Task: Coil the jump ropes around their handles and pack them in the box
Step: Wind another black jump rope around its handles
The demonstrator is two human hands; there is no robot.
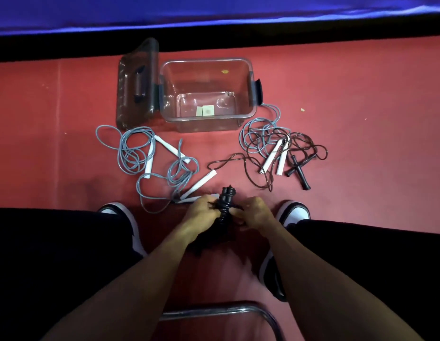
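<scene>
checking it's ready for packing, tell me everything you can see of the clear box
The clear box is a see-through plastic tub standing upright and open on the red floor, with a dark latch on each short side. It holds no ropes, only two small pale squares on its bottom. Its dark translucent lid lies against its left side.

Red floor (361,168) bears clear box (248,114), lid (132,99) (propped beside), loose ropes (150,156).

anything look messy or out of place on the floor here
Yes: right of the clear box, a blue rope and a brown rope lie tangled in one heap. A yellowish scrap sits on the red floor nearby.
</scene>
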